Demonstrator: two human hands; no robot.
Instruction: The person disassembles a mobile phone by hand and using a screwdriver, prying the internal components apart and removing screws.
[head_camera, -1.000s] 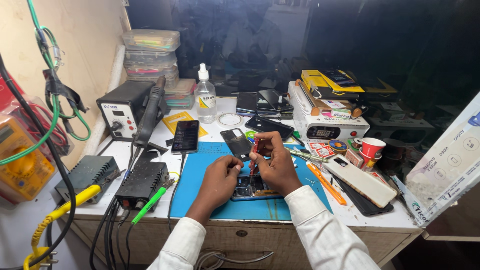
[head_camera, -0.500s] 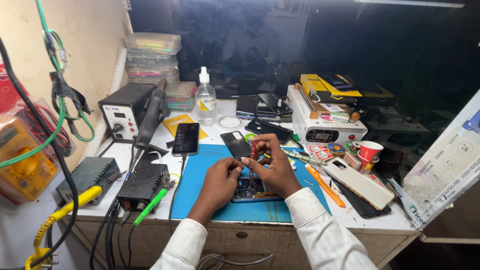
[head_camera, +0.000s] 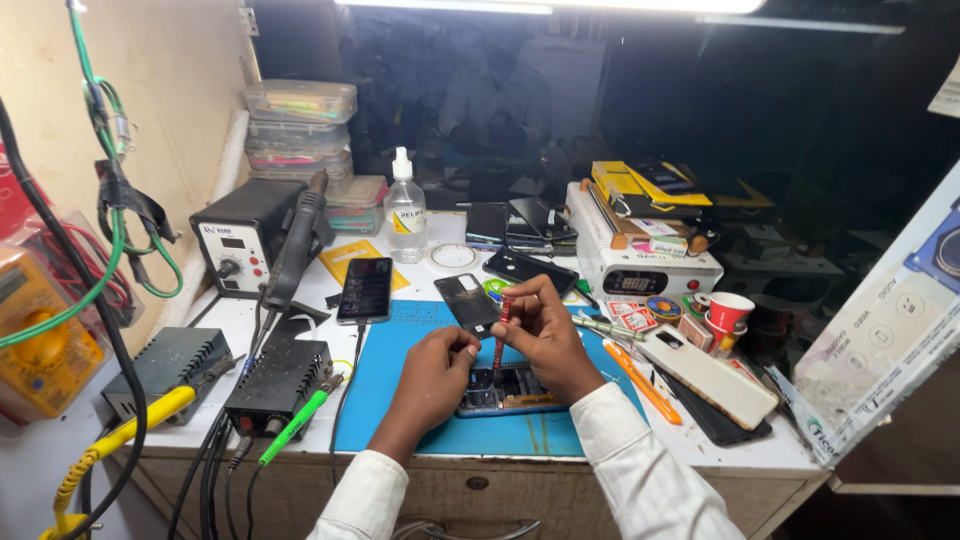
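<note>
While the left hand (head_camera: 432, 378) steadied the opened phone (head_camera: 508, 391) on the blue mat (head_camera: 385, 400), the right hand (head_camera: 545, 330) pinched a red screwdriver (head_camera: 499, 342) upright over it; unscrewing seemed underway, demanding steady tip seating.

Packages, labels and screens on the counter

A dark-screened phone (head_camera: 366, 289) lies left of centre; a clear bottle (head_camera: 405, 208) wears a white label; yellow-black boxes (head_camera: 648, 187) sit stacked behind; a white-blue package (head_camera: 880, 340) leans at right.
</note>
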